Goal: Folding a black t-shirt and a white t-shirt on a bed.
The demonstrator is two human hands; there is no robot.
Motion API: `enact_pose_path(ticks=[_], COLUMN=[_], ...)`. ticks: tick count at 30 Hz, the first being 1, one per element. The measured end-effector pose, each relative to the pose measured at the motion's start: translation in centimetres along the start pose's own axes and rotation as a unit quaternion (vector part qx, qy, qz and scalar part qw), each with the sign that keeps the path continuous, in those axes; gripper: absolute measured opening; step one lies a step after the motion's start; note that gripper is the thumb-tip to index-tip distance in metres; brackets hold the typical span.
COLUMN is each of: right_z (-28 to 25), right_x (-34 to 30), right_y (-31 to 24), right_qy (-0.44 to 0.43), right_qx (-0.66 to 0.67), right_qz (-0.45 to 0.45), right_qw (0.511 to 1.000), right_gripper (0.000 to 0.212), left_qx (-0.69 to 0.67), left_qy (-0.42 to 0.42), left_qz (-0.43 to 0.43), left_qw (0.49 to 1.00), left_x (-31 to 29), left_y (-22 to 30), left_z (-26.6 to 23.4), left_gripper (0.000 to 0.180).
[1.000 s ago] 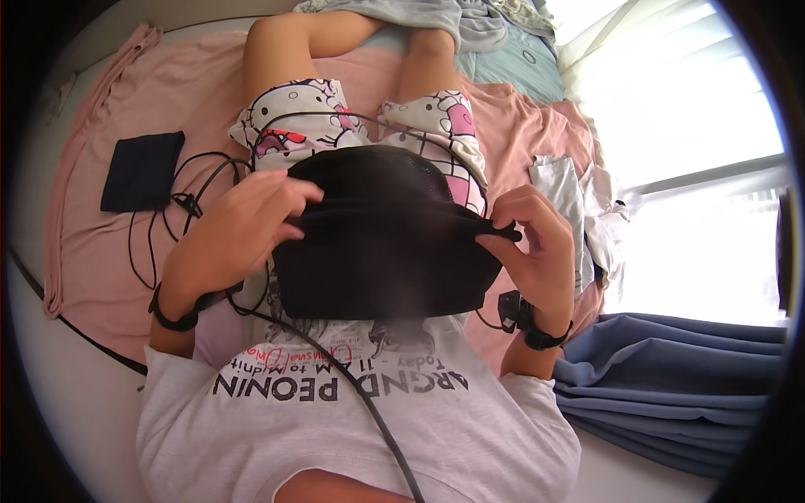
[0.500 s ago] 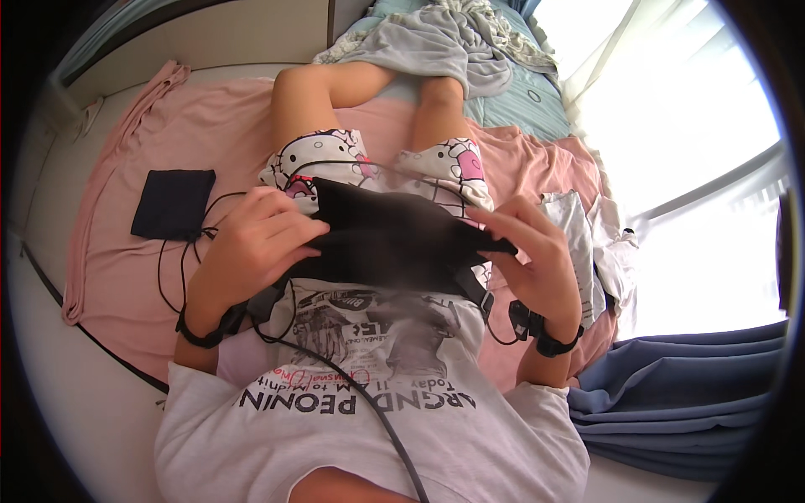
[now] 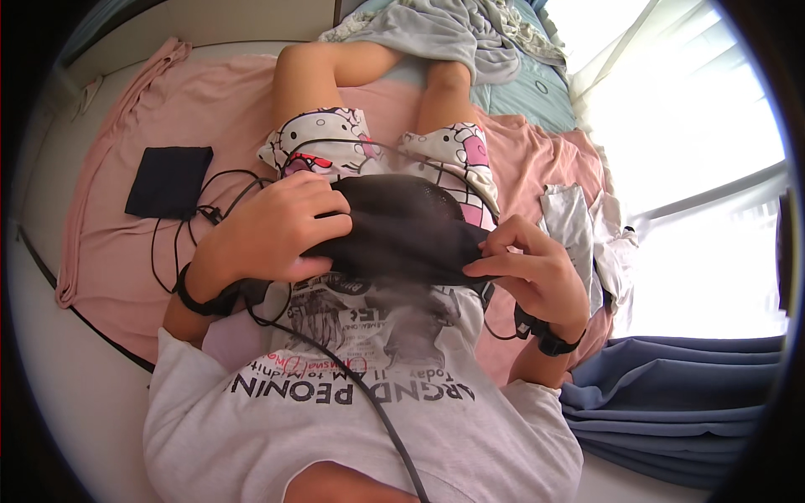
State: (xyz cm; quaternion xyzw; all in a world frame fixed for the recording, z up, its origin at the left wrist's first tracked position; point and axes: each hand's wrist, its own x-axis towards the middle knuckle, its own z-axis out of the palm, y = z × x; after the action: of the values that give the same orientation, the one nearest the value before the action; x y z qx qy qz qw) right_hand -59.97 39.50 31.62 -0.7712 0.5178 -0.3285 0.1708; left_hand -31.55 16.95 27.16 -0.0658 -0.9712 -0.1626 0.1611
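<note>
A black cloth (image 3: 394, 235), with a perforated-looking patch near its far right edge, is stretched between my hands above my lap. What kind of cloth piece it is, I cannot make out. My left hand (image 3: 289, 226) grips its left end, thumb below and fingers curled over the top. At the other end, my right hand (image 3: 532, 268) pinches the edge between thumb and fingers. Each wrist carries a black strap with a small device. A black cable (image 3: 360, 390) runs down over my white printed T-shirt (image 3: 335, 444).
A folded dark navy cloth (image 3: 169, 182) lies to the left on the pink sheet (image 3: 109, 226), beside thin black cables (image 3: 168, 251). White clothing (image 3: 579, 226) is on the right, near a blue curtain (image 3: 671, 402). A grey blanket (image 3: 453, 38) lies past my knees.
The black cloth now lies folded narrower, and its perforated-looking patch shows. My left hand has shifted slightly right and its fingers curl further over the cloth; my right hand has moved slightly lower.
</note>
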Motion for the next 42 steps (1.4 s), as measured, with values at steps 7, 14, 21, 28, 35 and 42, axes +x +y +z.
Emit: enact_pose_path(ticks=[7, 14, 21, 28, 35, 42], right_z=[-0.3, -0.1, 0.1, 1.9, 2.5, 2.3], right_x=[-0.4, 0.9, 2.0, 2.5, 3.3, 5.4], right_y=[0.0, -0.7, -0.6, 1.8, 3.1, 2.5], right_qy=[0.019, 0.124, 0.146, 0.138, 0.119, 0.135], right_qx=[0.005, -0.051, -0.053, -0.053, -0.046, -0.077], right_qz=[0.048, 0.107, 0.082, 0.100, 0.088, 0.065], right_qw=[0.999, 0.985, 0.985, 0.984, 0.988, 0.986], right_gripper=[0.027, 0.032, 0.035, 0.036, 0.037, 0.035], left_qx=[-0.063, -0.118, -0.164, -0.270, -0.241, -0.196], left_qy=[0.057, 0.188, 0.201, 0.148, -0.015, -0.002], left_qz=[-0.011, -0.018, -0.066, -0.188, -0.188, -0.143], left_qw=[0.996, 0.975, 0.963, 0.933, 0.952, 0.970], left_x=[-0.7, -0.9, -0.9, -0.5, 1.4, 7.9], left_y=[-1.0, -1.1, -0.9, -1.8, -4.0, -1.3], left_z=[0.8, 0.8, 0.0, 1.7, 0.7, 1.5], left_gripper=[0.036, 0.032, 0.018, 0.012, 0.025, 0.064])
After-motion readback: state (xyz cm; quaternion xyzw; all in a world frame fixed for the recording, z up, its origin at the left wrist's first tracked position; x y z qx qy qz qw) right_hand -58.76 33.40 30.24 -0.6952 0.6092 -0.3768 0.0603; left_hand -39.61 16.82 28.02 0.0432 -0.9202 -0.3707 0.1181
